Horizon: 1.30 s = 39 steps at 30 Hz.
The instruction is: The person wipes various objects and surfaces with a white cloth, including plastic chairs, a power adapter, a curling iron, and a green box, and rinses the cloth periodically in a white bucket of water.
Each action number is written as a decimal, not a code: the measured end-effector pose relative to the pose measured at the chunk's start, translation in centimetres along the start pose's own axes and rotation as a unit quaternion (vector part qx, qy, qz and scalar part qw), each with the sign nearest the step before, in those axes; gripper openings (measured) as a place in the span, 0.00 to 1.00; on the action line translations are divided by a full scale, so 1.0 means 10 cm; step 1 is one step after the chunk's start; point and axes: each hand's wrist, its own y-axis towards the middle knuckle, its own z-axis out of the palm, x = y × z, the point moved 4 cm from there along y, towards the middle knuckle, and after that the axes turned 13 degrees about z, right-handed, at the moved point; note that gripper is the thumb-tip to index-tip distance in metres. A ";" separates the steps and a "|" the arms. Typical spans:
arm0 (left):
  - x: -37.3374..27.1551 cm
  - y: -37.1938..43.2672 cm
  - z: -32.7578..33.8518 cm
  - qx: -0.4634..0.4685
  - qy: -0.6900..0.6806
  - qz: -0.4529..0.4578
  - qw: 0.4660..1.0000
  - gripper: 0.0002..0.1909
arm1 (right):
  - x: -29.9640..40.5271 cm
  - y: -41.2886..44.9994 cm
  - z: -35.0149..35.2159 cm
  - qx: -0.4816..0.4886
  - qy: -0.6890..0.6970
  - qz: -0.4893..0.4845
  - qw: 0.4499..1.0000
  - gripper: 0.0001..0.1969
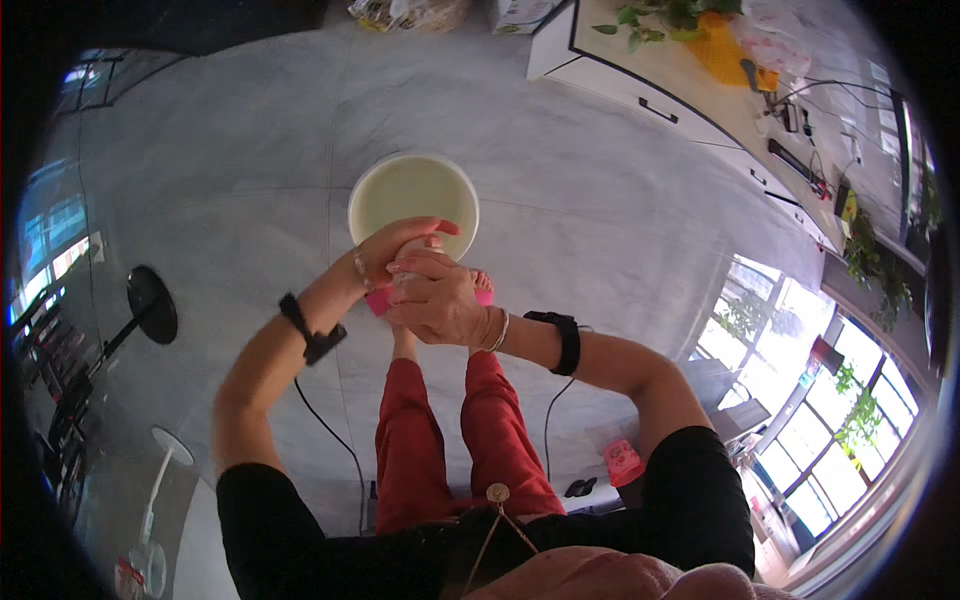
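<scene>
Both hands are together over the near rim of a round white bucket (414, 184) that stands on the floor with pale liquid in it. My left hand (397, 244) has its fingers stretched out over the rim. My right hand (442, 296) lies against it, with its fingers bent around something whitish and wet-looking that is mostly hidden; whether this is a cloth or lather I cannot tell. Pink slippers (486, 295) are on the feet just below the hands. A black strap (311, 330) sits on the left forearm and another black strap (566, 341) on the right.
A white cabinet (615, 86) with drawers runs along the upper right, bearing plants and cables. A black round stand base (152, 304) is at the left. A pink bin (622, 463) stands at the lower right. Thin black cables hang beside the legs. A bag (409, 13) lies at the top.
</scene>
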 end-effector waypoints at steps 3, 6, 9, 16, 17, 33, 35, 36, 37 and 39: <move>0.02 0.24 -0.08 0.029 0.185 -0.070 0.980 0.13 | -0.07 -0.08 0.11 0.095 -0.058 -0.097 0.989 0.09; 0.08 0.60 -0.24 0.188 0.562 0.093 0.800 0.12 | -0.42 -0.32 0.34 0.141 -0.021 -0.069 0.987 0.09; 0.29 0.76 -1.07 0.085 0.614 0.047 0.783 0.10 | -0.46 -0.17 0.67 0.162 0.027 -0.078 0.983 0.07; 0.36 1.16 -0.95 -0.024 0.646 -0.031 0.762 0.09 | -0.76 -0.30 0.87 0.300 -0.084 -0.158 0.937 0.05; 0.35 1.15 -0.96 -0.023 0.646 -0.031 0.762 0.09 | -0.77 -0.30 0.89 0.300 -0.085 -0.157 0.937 0.05; 0.25 1.10 -0.99 -0.106 0.738 -0.077 0.662 0.07 | -1.07 -0.47 1.36 0.356 -0.165 -0.110 0.913 0.04; 0.27 1.12 -0.97 -0.108 0.740 -0.081 0.659 0.07 | -1.10 -0.52 1.37 0.341 -0.184 -0.147 0.910 0.04; 0.27 1.12 -0.95 -0.066 0.789 -0.071 0.607 0.07 | -1.04 -0.47 1.36 0.328 -0.182 -0.160 0.913 0.04; 0.27 1.11 -0.93 -0.024 0.832 -0.060 0.551 0.07 | -0.97 -0.41 1.34 0.309 -0.175 -0.170 0.919 0.04; 0.29 0.96 -0.54 -0.014 0.784 0.065 0.618 0.07 | -1.08 -0.48 0.98 0.252 -0.171 -0.151 0.940 0.03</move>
